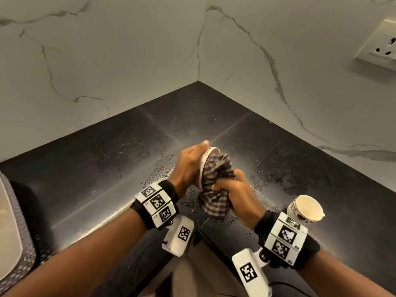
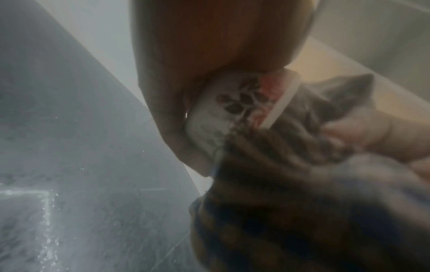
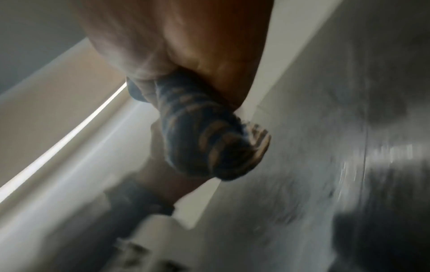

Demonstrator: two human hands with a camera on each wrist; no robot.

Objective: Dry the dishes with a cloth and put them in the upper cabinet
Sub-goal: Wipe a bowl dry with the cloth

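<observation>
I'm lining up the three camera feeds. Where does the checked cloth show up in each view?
Head: the checked blue-and-tan cloth sits at centre, stuffed into the floral ceramic cup and gripped by the right hand.
Left wrist: lower right, blurred, spilling from the cup's mouth.
Right wrist: centre, bunched below the palm.
Shared landmark: the dark speckled wet countertop, left in the left wrist view, right in the right wrist view.

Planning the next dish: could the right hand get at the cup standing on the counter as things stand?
Probably not straight away: the right hand grips the cloth stuffed in the other cup. The standing cup is beside its wrist, nothing between.
</observation>
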